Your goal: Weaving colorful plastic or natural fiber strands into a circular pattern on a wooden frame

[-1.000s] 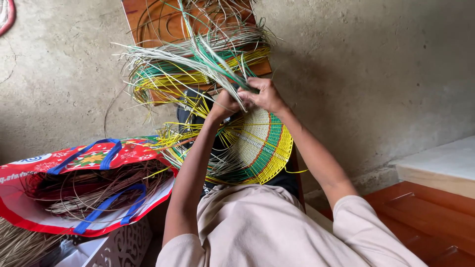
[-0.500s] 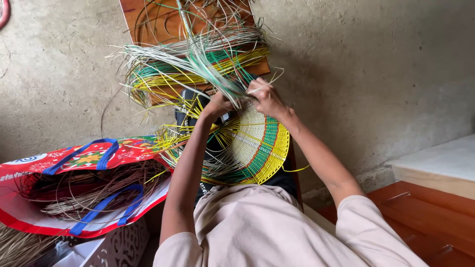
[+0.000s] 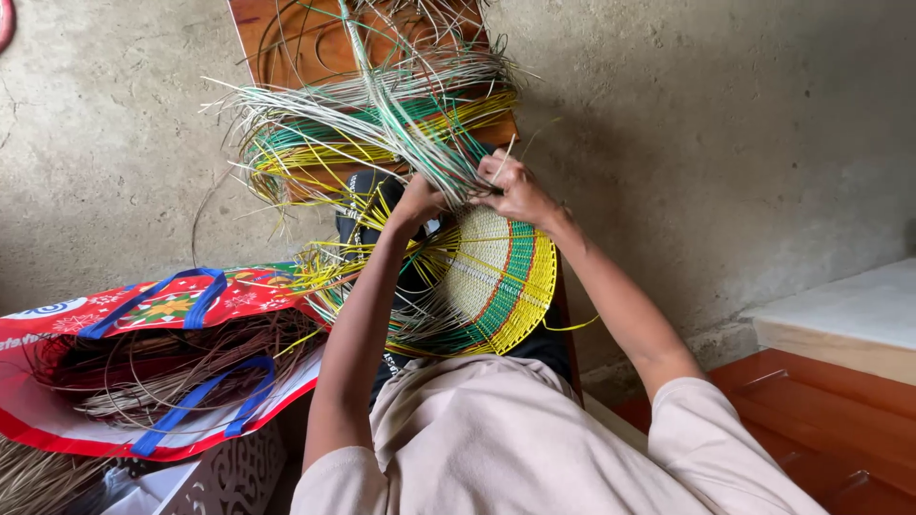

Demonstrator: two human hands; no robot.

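Note:
A round woven piece [image 3: 496,286] with cream centre and green, red and yellow bands rests on my lap, tilted up. Long loose strands [image 3: 382,119] in white, green and yellow fan out from its top edge. My left hand [image 3: 418,202] pinches strands at the piece's upper left edge. At the upper rim, my right hand [image 3: 515,189] grips a pale strand whose tip sticks up between the fingers. Both hands are close together, nearly touching.
A red bag with blue handles [image 3: 143,362] lies open at the left, filled with brown fibre strands. A wooden board [image 3: 315,48] leans on the concrete wall ahead. Wooden furniture [image 3: 840,420] with a pale top stands at the right. More dry fibres lie at bottom left.
Both hands have shifted slightly along the rim, and the woven piece has tilted a little. The right hand now holds a pale strand upright.

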